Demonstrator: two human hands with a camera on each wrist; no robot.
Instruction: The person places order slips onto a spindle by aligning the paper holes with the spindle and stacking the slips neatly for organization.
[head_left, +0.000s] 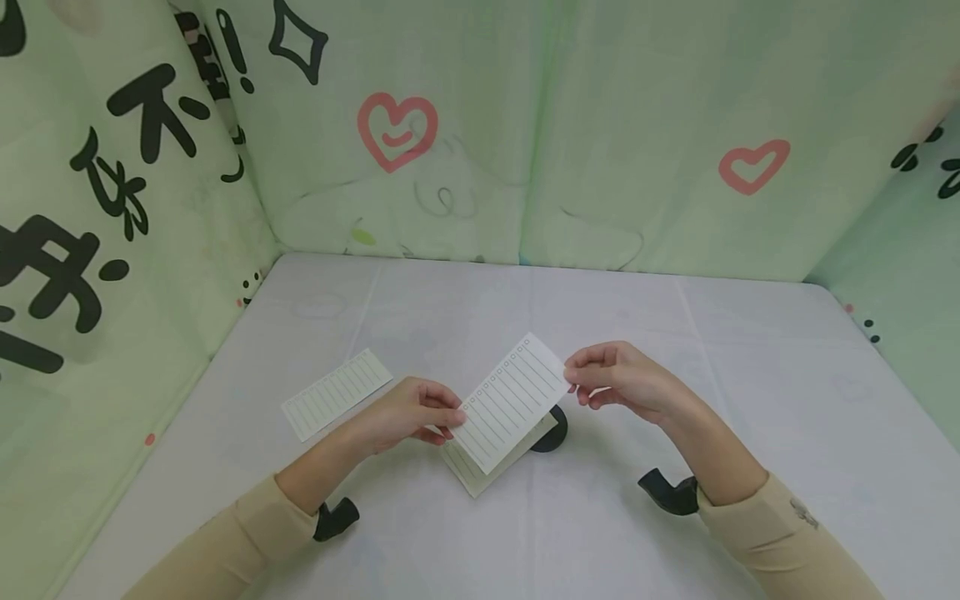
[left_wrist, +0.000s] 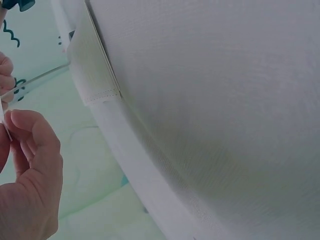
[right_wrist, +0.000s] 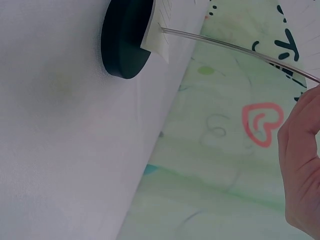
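My left hand (head_left: 408,410) pinches the left edge of a white lined checklist sheet (head_left: 512,404). At the sheet's right corner, the fingertips of my right hand (head_left: 618,377) pinch it too. Below it stands a bill spike with a round black base (right_wrist: 125,45) and a thin metal rod (right_wrist: 225,44). A second lined sheet (head_left: 480,477) lies over the base, with the rod through it. The rod's upper end meets the held sheet; I cannot tell whether it pierces it. In the left wrist view the held sheet (left_wrist: 6,125) shows almost edge-on.
Another lined sheet or stack (head_left: 337,396) lies on the white-covered table (head_left: 600,533), left of the spike and beyond my left forearm. Black curved pieces (head_left: 335,518) stick out at both sleeve cuffs. Green printed curtains (head_left: 480,125) stand behind and at both sides.
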